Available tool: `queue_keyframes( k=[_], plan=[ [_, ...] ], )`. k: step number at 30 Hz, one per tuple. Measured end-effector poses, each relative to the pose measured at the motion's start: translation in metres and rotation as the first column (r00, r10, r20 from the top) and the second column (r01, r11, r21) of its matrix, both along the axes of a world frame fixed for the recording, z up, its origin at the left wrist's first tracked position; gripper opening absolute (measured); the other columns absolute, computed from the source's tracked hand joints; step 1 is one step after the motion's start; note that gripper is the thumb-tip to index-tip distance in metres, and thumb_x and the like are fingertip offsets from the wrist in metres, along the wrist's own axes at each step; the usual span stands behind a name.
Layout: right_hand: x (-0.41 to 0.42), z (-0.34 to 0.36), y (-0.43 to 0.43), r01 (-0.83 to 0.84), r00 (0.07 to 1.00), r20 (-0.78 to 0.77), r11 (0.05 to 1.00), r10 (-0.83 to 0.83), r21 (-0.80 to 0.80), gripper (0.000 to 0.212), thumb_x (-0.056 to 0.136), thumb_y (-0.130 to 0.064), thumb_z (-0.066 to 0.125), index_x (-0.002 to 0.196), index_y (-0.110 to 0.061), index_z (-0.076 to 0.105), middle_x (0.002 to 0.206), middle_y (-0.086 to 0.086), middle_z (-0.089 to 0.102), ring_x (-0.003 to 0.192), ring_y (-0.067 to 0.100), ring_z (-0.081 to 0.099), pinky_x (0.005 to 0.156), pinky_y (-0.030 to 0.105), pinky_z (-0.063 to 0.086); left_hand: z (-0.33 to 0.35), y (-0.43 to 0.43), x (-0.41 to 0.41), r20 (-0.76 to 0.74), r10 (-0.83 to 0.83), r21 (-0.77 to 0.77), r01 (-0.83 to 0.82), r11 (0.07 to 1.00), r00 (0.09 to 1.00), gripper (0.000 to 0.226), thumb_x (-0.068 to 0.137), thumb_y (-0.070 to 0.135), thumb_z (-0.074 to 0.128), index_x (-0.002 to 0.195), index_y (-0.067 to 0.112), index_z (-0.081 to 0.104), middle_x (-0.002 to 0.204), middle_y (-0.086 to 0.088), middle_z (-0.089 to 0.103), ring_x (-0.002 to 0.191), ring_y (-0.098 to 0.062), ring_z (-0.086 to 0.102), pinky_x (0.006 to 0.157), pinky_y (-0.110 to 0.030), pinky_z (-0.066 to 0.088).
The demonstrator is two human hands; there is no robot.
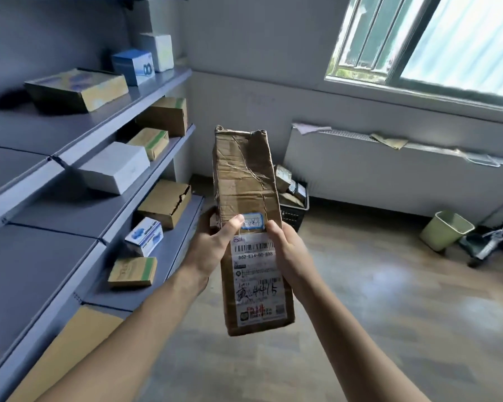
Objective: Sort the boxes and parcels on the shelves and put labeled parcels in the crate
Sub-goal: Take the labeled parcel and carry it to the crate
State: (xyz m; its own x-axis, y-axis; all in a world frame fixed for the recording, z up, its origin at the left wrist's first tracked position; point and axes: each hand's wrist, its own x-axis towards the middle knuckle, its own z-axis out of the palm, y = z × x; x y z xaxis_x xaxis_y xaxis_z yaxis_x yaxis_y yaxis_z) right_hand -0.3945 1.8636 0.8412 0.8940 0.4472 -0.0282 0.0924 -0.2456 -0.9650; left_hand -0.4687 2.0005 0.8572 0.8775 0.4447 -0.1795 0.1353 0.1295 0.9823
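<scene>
Left hand [212, 245] and right hand [285, 250] both grip a tall, taped cardboard parcel [244, 181], thumbs at its shipping label [257, 280]; black crate [294, 211] behind, on floor

Wooden floor [389, 329], grey walls [244, 39] (sunlit window [462, 39])

Both forearms are extended forward; the left hand [212, 248] and right hand [285, 248] are clasped on opposite edges of a parcel [244, 175], thumbs laid on its face.

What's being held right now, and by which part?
Left hand and right hand grip the long crumpled brown cardboard parcel by its side edges, mid-length.
</scene>
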Motion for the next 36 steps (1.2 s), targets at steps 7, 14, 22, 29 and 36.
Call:
queue_keyframes(
  k=[7,14,22,29,36],
  plan=[
    [0.115,0.004,0.033,0.064,0.998,0.010,0.998,-0.063,-0.017,0.039,0.087,-0.060,0.048,0.103,-0.030,0.067,0.097,-0.009,0.074,0.091,0.010,0.070,0.087,0.039,0.054,-0.003,0.041,0.122,0.079,-0.075,-0.004,0.075,0.997,0.994,0.020,0.081,0.053,0.067,0.092,0.038,0.075,0.096,0.001,0.077,0.093,-0.024,0.073,0.093,-0.051,0.054],
    [0.251,-0.023,0.037,0.017,1.000,0.026,0.996,-0.015,-0.087,0.046,0.080,-0.067,0.049,0.112,-0.039,0.067,0.101,-0.013,0.074,0.094,0.006,0.069,0.090,0.038,0.054,-0.026,0.059,0.249,-0.092,-0.106,-0.124,0.095,0.988,0.990,0.026,0.083,0.037,0.071,0.087,0.012,0.071,0.095,-0.012,0.076,0.099,-0.037,0.069,0.099,-0.058,0.048],
    [0.448,-0.030,0.030,-0.127,0.992,-0.028,0.983,0.124,-0.136,0.028,0.095,-0.051,0.055,0.116,-0.037,0.066,0.102,-0.021,0.072,0.094,-0.004,0.067,0.080,0.017,0.050,-0.041,0.051,0.425,-0.127,-0.027,-0.151,0.007,0.989,0.992,0.066,0.048,0.060,0.082,0.093,0.011,0.078,0.099,-0.007,0.076,0.105,-0.030,0.068,0.106,-0.054,0.043],
    [0.579,-0.032,0.035,-0.211,0.977,-0.087,0.955,0.197,-0.209,0.013,0.096,-0.045,0.057,0.107,-0.049,0.064,0.091,-0.025,0.072,0.085,-0.008,0.068,0.074,0.014,0.051,-0.061,0.045,0.541,-0.145,0.115,-0.231,-0.146,0.962,0.983,0.054,0.044,0.060,0.082,0.084,0.024,0.081,0.097,-0.005,0.077,0.106,-0.028,0.068,0.108,-0.052,0.042],
    [0.691,-0.056,0.059,-0.219,0.976,-0.087,0.932,0.202,-0.290,0.039,0.093,-0.055,0.057,0.128,-0.037,0.062,0.111,-0.016,0.071,0.102,-0.001,0.065,0.084,0.016,0.048,-0.082,0.058,0.652,-0.165,0.207,-0.268,-0.246,0.931,0.964,0.021,0.081,0.026,0.078,0.088,0.006,0.075,0.085,-0.006,0.077,0.087,-0.025,0.070,0.089,-0.041,0.055]
  ],
)
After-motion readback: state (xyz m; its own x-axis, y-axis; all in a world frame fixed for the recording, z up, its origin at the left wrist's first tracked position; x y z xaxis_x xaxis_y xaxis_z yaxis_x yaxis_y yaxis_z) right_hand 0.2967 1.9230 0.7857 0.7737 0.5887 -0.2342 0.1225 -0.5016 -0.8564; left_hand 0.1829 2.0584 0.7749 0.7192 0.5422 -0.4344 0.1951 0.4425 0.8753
